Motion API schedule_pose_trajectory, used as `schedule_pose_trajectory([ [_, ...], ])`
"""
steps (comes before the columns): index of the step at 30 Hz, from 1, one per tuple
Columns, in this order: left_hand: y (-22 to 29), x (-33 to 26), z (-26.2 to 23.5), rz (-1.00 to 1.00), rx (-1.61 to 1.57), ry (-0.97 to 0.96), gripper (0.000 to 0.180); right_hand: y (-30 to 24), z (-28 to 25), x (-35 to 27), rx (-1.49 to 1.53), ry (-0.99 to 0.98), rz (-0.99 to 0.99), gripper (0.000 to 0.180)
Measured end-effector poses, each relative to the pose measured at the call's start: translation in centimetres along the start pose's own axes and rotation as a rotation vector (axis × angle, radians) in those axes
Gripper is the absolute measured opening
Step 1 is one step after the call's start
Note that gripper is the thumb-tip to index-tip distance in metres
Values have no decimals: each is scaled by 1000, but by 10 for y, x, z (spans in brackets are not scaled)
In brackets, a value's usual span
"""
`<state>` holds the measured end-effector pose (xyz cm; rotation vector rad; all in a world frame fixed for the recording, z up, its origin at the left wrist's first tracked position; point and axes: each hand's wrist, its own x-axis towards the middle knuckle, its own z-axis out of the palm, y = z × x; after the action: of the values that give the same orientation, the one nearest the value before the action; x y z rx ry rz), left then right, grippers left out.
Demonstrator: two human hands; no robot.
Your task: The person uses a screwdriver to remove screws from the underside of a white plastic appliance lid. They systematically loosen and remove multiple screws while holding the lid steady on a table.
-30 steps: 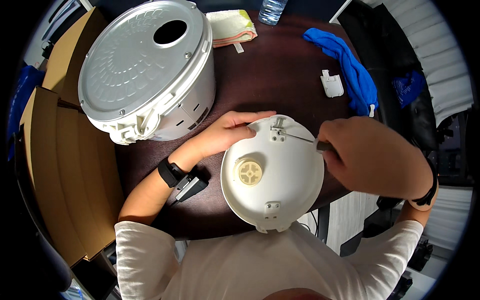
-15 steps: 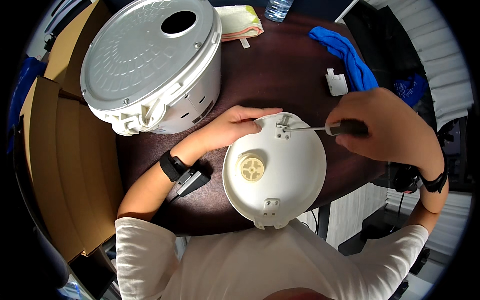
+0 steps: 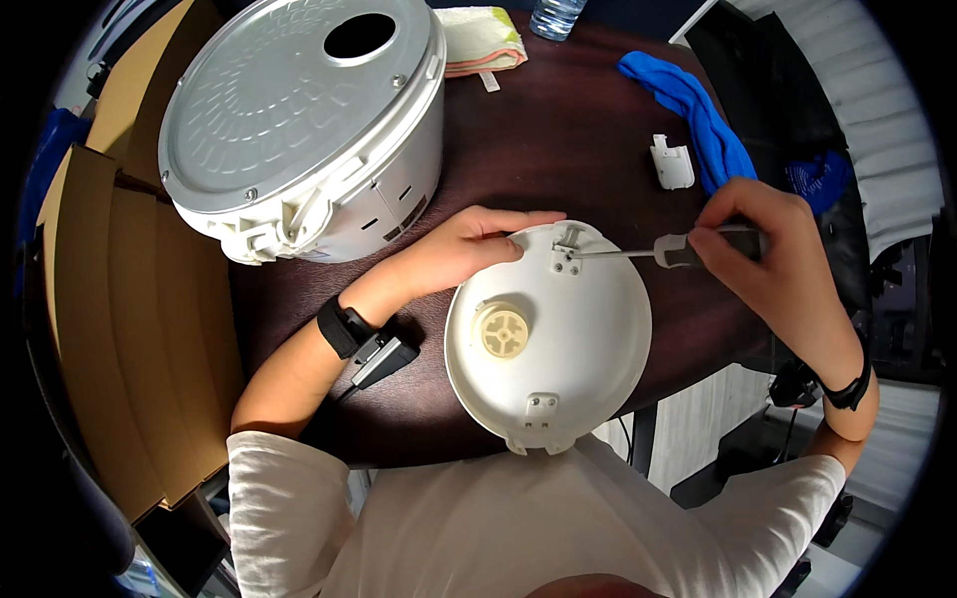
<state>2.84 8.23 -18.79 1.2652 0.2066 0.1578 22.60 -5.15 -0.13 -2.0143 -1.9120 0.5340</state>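
Observation:
A round white plastic lid [image 3: 588, 339] rests inside-up at the table's near edge, against my body. Near its left side sits a cream-coloured round vent piece [image 3: 503, 331]. My left hand [image 3: 474, 244] grips the lid's upper left rim, thumb inside and fingers along the outside. In my right hand [image 3: 763, 244] is a screwdriver [image 3: 678, 251], held by its handle between thumb and fingers. Its shaft runs leftward, and the tip meets a small screwed hinge bracket [image 3: 566, 259] at the lid's far edge. A similar bracket [image 3: 541, 409] is on the near side.
A large white appliance body [image 3: 299, 130] with a grey metal base stands far left, beside cardboard boxes [image 3: 150, 339]. Behind are a folded towel [image 3: 483, 42] and a water bottle [image 3: 554, 18]. A blue cloth [image 3: 688, 110] and small white plastic cover [image 3: 673, 164] lie far right.
My right hand has turned on the screwdriver handle, its wrist and forearm swinging inward and the fingers now straighter. The lid and left hand have hardly moved.

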Motion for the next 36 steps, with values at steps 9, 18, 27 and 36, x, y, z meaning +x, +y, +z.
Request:
schedule_pose_trajectory([
  [9,-2,1,0,-10,-24,-7,51,-20,1,13,-449,-23,10,15],
  [18,-5,2,0,17,-39,-5,48,-22,-6,25,-354,-76,-230,24],
  [27,-1,2,1,1,3,-7,52,-15,-4,20,-178,-63,-294,32],
  [36,-1,1,2,12,-5,-3,52,-22,-5,14,-154,-67,-83,15],
])
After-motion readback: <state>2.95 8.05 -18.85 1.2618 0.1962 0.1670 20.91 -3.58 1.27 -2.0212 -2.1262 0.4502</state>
